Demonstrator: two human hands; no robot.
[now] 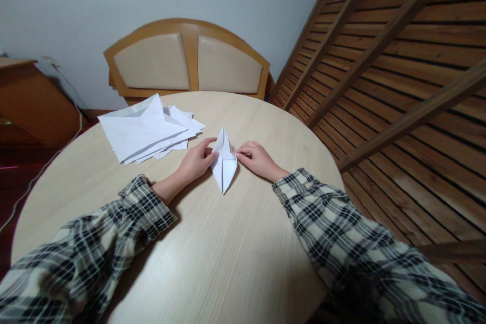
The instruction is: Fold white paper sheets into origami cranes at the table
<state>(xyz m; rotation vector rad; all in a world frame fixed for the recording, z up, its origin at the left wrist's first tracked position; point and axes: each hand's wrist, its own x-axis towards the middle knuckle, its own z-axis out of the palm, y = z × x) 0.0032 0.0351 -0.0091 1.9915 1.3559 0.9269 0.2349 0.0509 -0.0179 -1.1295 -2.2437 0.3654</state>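
A piece of folded white paper (228, 172), shaped like a long diamond with pointed ends, lies on the table in the middle of the head view. A crease runs down its centre, with a flap edge across the middle. My left hand (199, 157) pinches its left edge between thumb and fingers. On the other side, my right hand (256, 158) has thumb and fingertips closed on the right corner. Both forearms, in plaid sleeves, reach in from the lower corners.
The round wooden table (212, 263) bears a stack of white folded papers (148, 129) at back left. Behind it stands a padded headboard (197, 61) against the wall. Slatted wood (398, 86) slants along the right side. A cable (36, 177) runs down at the left by a wooden cabinet (34, 106).
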